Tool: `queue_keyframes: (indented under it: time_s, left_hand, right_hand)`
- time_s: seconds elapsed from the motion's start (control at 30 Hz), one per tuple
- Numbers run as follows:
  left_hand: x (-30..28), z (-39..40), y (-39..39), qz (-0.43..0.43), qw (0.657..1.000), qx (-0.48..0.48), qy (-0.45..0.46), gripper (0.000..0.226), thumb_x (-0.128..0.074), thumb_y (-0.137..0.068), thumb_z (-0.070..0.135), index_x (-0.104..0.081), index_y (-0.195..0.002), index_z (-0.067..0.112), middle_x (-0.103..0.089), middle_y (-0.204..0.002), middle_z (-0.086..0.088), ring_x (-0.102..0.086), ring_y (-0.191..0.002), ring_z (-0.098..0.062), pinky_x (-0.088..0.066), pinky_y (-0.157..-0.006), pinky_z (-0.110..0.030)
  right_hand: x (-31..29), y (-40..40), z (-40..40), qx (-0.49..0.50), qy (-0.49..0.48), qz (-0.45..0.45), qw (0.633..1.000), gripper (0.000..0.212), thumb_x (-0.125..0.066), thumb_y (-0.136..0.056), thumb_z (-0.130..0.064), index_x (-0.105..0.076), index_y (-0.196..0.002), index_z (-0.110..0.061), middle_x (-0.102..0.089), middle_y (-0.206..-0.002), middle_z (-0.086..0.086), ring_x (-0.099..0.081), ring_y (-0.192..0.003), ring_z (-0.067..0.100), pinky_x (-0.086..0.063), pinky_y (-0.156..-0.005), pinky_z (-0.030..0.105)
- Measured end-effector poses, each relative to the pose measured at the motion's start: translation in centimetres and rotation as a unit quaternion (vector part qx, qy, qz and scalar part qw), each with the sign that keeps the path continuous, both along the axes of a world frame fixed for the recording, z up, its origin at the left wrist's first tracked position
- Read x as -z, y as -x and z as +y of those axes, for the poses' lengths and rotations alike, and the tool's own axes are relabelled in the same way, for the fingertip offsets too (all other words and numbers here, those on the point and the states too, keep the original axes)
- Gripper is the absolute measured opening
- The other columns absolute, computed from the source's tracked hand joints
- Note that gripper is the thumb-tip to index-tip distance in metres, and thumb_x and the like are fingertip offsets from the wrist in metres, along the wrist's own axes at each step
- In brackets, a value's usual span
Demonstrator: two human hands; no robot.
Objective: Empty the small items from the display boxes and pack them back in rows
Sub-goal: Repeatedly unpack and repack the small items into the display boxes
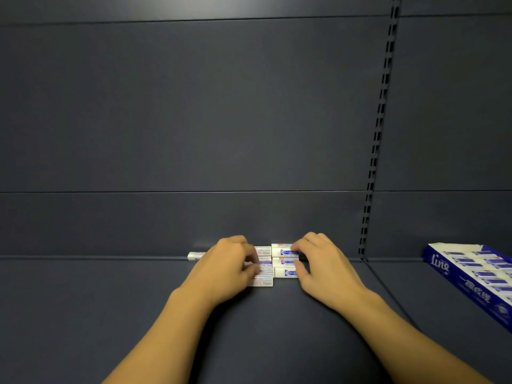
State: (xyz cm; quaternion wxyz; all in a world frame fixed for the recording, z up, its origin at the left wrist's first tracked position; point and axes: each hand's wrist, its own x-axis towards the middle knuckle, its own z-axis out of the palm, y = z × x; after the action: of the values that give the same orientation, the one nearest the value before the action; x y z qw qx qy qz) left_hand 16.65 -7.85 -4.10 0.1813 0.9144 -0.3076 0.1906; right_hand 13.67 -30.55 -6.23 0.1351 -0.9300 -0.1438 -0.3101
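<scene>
Several small white-and-blue item packs lie in two short stacks side by side on the dark shelf, near its back wall. My left hand rests on the left stack, fingers curled over its packs. My right hand presses on the right stack, fingertips on the top pack. One more white pack lies alone to the left, against the back wall. A blue display box with several of the same packs in rows stands at the right edge, partly cut off by the frame.
The dark shelf surface stretches to the left and toward me. A dark back panel rises behind it. A slotted upright divides this bay from the one on the right.
</scene>
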Motion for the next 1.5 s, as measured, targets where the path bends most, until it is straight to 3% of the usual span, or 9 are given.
queue_keyframes:
  time_s: [0.17,0.43,0.7,0.93,1.2,1.4,1.5]
  left_hand:
    - [-0.48,-0.07,0.41,0.041,0.998,0.034,-0.022,0.013,-0.071,-0.086,0.04,-0.07,-0.091,0.028,-0.058,-0.094,0.016,-0.057,-0.089,-0.003,-0.051,-0.084,-0.027]
    - [-0.56,0.16,0.53,0.064,0.996,0.025,-0.06,0.019,-0.067,-0.089,0.029,-0.07,-0.108,0.03,-0.054,-0.104,0.018,-0.055,-0.095,-0.002,-0.048,-0.085,-0.019]
    - [-0.86,0.41,0.49,0.064,0.997,-0.001,-0.052,0.019,-0.066,-0.082,0.027,-0.069,-0.1,0.03,-0.057,-0.101,0.016,-0.059,-0.091,-0.006,-0.054,-0.084,-0.031]
    - [-0.98,0.34,0.79,0.019,0.999,0.009,-0.043,0.014,-0.067,-0.083,0.034,-0.061,-0.095,0.035,-0.053,-0.094,0.021,-0.047,-0.092,0.001,-0.047,-0.082,-0.021]
    - [-0.86,0.67,0.47,0.043,0.999,-0.008,-0.022,0.033,-0.078,-0.082,0.027,-0.064,-0.111,0.034,-0.056,-0.101,0.017,-0.057,-0.092,-0.002,-0.051,-0.086,-0.026]
    - [-0.86,0.73,0.2,0.029,0.999,-0.022,-0.019,0.035,-0.078,-0.082,0.024,-0.067,-0.114,0.033,-0.054,-0.1,0.019,-0.058,-0.091,-0.002,-0.049,-0.082,-0.019]
    - [-0.85,0.71,0.2,0.032,0.999,-0.026,-0.025,0.035,-0.077,-0.082,0.023,-0.067,-0.115,0.033,-0.054,-0.103,0.018,-0.058,-0.093,-0.003,-0.05,-0.084,-0.022]
  right_hand:
    - [-0.11,0.16,-0.34,-0.012,-0.001,-0.004,1.0,0.021,-0.058,-0.091,-0.021,-0.063,-0.111,-0.021,-0.054,-0.104,-0.011,-0.048,-0.1,0.009,-0.046,-0.086,0.024]
    - [-0.21,0.5,-0.33,-0.029,0.012,0.002,0.999,0.021,-0.055,-0.091,-0.017,-0.063,-0.11,-0.022,-0.054,-0.104,-0.012,-0.048,-0.1,0.008,-0.045,-0.087,0.022]
    - [-0.34,0.33,-0.69,-0.031,-0.006,0.006,0.999,0.019,-0.055,-0.09,-0.016,-0.064,-0.105,-0.022,-0.056,-0.101,-0.013,-0.048,-0.097,0.006,-0.046,-0.084,0.023]
    - [-0.45,0.47,-0.77,-0.039,-0.006,0.002,0.999,0.02,-0.054,-0.09,-0.017,-0.065,-0.106,-0.022,-0.056,-0.101,-0.014,-0.048,-0.096,0.005,-0.046,-0.084,0.022]
    - [-0.62,0.96,-0.94,-0.066,0.009,0.019,0.998,0.013,-0.057,-0.088,-0.021,-0.064,-0.098,-0.024,-0.054,-0.094,-0.016,-0.047,-0.092,0.003,-0.046,-0.081,0.019]
    - [-0.41,0.46,-0.88,-0.068,0.039,0.053,0.996,0.011,-0.058,-0.089,-0.025,-0.061,-0.1,-0.025,-0.048,-0.094,-0.017,-0.042,-0.091,0.002,-0.042,-0.081,0.016]
    - [-0.24,0.2,-0.88,-0.063,0.048,0.058,0.995,0.015,-0.06,-0.09,-0.028,-0.06,-0.104,-0.024,-0.044,-0.095,-0.017,-0.04,-0.091,0.002,-0.041,-0.082,0.016]
